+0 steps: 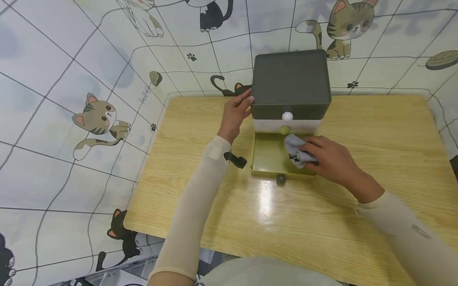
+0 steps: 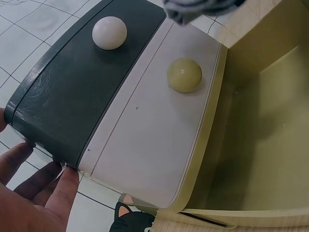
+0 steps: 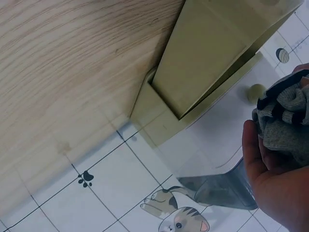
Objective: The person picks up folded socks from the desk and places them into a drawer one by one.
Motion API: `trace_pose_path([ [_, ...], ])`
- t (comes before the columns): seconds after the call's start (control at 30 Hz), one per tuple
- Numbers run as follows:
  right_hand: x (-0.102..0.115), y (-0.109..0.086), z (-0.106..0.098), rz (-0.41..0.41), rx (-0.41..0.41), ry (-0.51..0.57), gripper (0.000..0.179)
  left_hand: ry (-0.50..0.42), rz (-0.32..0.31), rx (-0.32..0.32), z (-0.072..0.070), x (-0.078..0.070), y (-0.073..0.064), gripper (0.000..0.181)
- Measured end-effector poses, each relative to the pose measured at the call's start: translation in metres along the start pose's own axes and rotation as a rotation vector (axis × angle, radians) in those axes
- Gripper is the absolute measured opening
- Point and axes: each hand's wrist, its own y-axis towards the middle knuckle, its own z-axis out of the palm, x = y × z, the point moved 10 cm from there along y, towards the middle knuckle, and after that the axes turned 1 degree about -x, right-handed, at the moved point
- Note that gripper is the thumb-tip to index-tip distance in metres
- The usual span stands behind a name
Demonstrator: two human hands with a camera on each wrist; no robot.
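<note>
A small drawer cabinet [image 1: 291, 79] with a dark grey top drawer, a white middle one and an olive bottom one stands on the table. The olive drawer [image 1: 268, 153] is pulled out, its inside showing bare where visible. My left hand [image 1: 234, 113] touches the cabinet's left side; in the left wrist view its fingers [image 2: 65, 193] lie against the dark section's edge. Over the right part of the pulled-out drawer, my right hand [image 1: 332, 161] holds a bundled grey sock [image 1: 295, 151]. Dark stripes show on the sock [image 3: 289, 116] in the right wrist view.
The wooden table [image 1: 375, 131] stretches to both sides of the cabinet. Behind and to the left rises a wall covering [image 1: 200, 59] printed with cats. A dark knob [image 1: 281, 180] sticks out from the olive drawer's front. A black strap piece [image 1: 236, 160] hangs at my left wrist.
</note>
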Motion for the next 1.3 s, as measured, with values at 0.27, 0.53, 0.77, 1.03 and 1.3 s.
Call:
trace_pose_path([
  [0.27, 0.005, 0.014, 0.021, -0.053, -0.015, 0.019, 0.04, 0.013, -0.011, -0.005, 0.003, -0.017, -0.012, 0.035],
  [0.53, 0.002, 0.024, 0.055, -0.029, 0.031, -0.062, 0.037, 0.009, -0.018, -0.003, 0.004, -0.012, -0.013, 0.036],
  [0.77, -0.002, 0.033, 0.075, -0.022, 0.074, -0.097, 0.033, 0.018, -0.02, -0.005, 0.004, -0.011, -0.014, 0.037],
  [1.03, -0.009, 0.037, 0.089, 0.022, 0.097, -0.156, 0.031, 0.036, -0.019, -0.01, 0.003, -0.015, -0.013, 0.037],
  [1.3, -0.009, 0.034, 0.099, 0.038, 0.109, -0.15, 0.034, 0.026, -0.015, -0.002, 0.003, -0.016, -0.014, 0.037],
])
